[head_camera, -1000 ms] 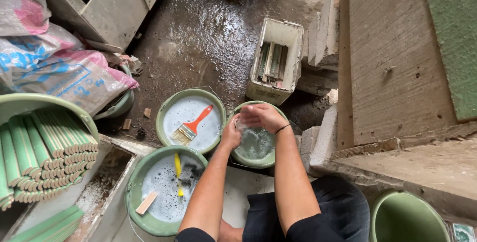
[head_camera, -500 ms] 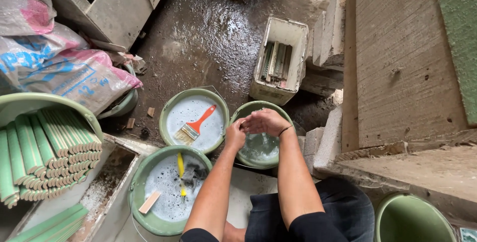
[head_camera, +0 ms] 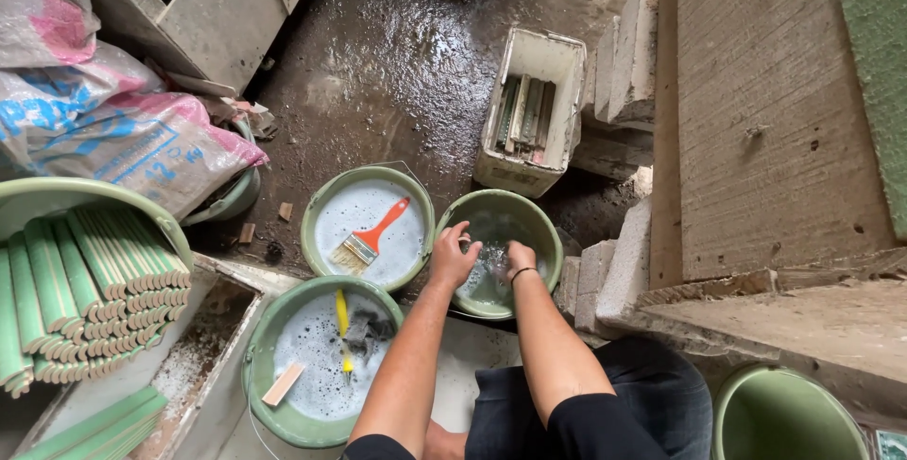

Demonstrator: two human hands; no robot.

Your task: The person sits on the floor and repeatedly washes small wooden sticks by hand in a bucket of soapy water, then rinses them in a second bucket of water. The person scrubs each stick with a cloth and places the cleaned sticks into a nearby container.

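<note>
My left hand [head_camera: 452, 254] rests over the near rim of a green bucket [head_camera: 546, 233] of soapy water, fingers spread and holding nothing. My right hand [head_camera: 518, 258], a dark band on its wrist, dips into the same water, its fingers pointing down and partly hidden. The hands are a little apart. Just left stands a second green bucket [head_camera: 319, 203] of pale liquid with an orange-handled brush [head_camera: 370, 236] lying in it. Nearer me, a third green bucket [head_camera: 253, 366] holds foamy liquid, a yellow-handled tool [head_camera: 339, 320] and a small wooden piece [head_camera: 281, 384].
A white box [head_camera: 557, 68] of narrow strips stands beyond the buckets on the wet floor. A tub of green trim tiles [head_camera: 85, 281] and plastic sacks [head_camera: 132, 144] fill the left. Concrete blocks [head_camera: 628, 54], a wide board [head_camera: 765, 110] and another green bucket [head_camera: 775, 417] are on the right.
My hands were pressed together above the water bucket. They have since separated and dropped, the right one into the water and the left one to the rim.
</note>
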